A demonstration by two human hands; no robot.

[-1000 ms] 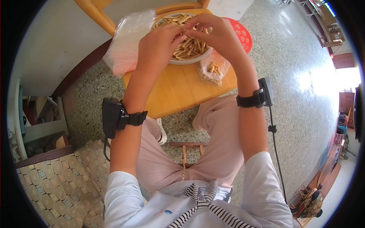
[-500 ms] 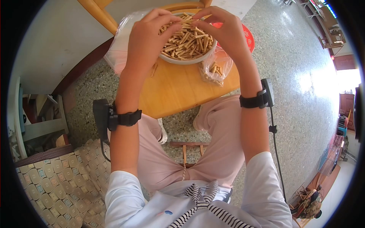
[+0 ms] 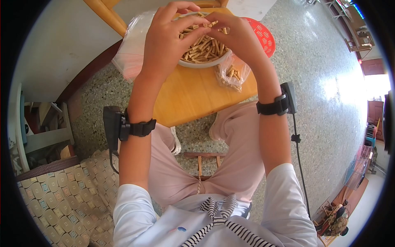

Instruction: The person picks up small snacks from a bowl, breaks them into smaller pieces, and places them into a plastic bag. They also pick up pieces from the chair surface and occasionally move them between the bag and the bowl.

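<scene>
A white bowl (image 3: 198, 64) heaped with short tan sticks (image 3: 201, 47) stands at the far side of a small wooden table (image 3: 193, 99). Both my hands hover over it with fingertips meeting. My left hand (image 3: 164, 41) and my right hand (image 3: 238, 37) pinch a few of the sticks (image 3: 210, 24) between them, just above the heap. The left hand's index finger sticks up; its other fingers curl toward the right hand. Each wrist carries a black strap with a device.
A small clear bag (image 3: 231, 75) with some sticks lies right of the bowl. A larger clear plastic bag (image 3: 131, 49) lies to the left, a red perforated disc (image 3: 262, 36) behind. A wooden chair (image 3: 103, 14) stands beyond; a patterned cushion (image 3: 61, 197) is at lower left.
Half a second ago my hands were apart over the bowl's rim; now their fingertips have come together over the heap, pinching sticks. The bowl and the bags have stayed put.
</scene>
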